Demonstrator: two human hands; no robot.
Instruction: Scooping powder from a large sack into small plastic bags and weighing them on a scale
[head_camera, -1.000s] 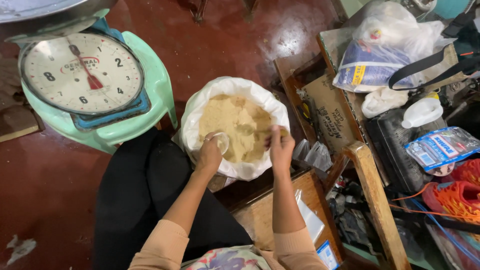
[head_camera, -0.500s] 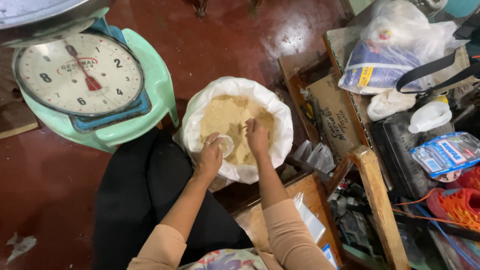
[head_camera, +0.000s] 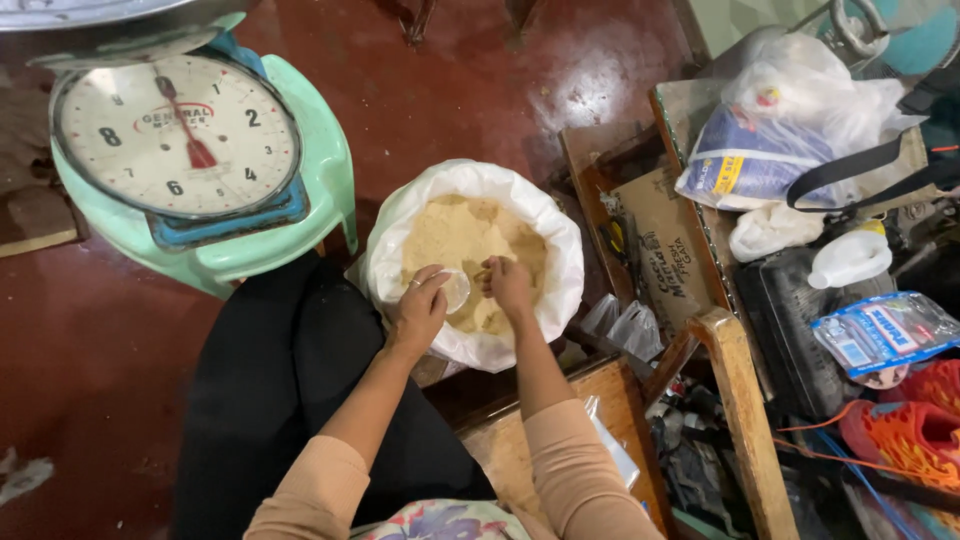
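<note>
A white sack (head_camera: 560, 270) stands open on the dark red floor (head_camera: 470, 90), its rim rolled down, filled with pale tan powder (head_camera: 450, 235). It is hemmed in on most sides. To its left, just beside it, sits a green dial scale (head_camera: 200, 170). To its right, wooden boards (head_camera: 640, 230) and a wooden frame (head_camera: 735, 400) crowd close, with small clear bags (head_camera: 625, 325) tucked between them and the sack. Further right lies a heap of plastic bags (head_camera: 790, 130), a white bottle (head_camera: 850, 258) and a blue packet (head_camera: 885, 330). Only the floor above the sack, toward the top of the view, is open. The person's black-clad lap (head_camera: 290, 400) presses against the sack's near side.

The floor is glossy and worn, catching light near the top.

Both hands are inside the sack's mouth, over the powder. The left hand (head_camera: 420, 310) is curled around a small clear plastic bag (head_camera: 456, 290), fingers wrapped loosely on it, a ring showing on one finger. The right hand (head_camera: 508, 285) is bunched just beside that bag, fingertips pinched together near its mouth; powder seems to be between them, though I cannot tell for sure.
</note>
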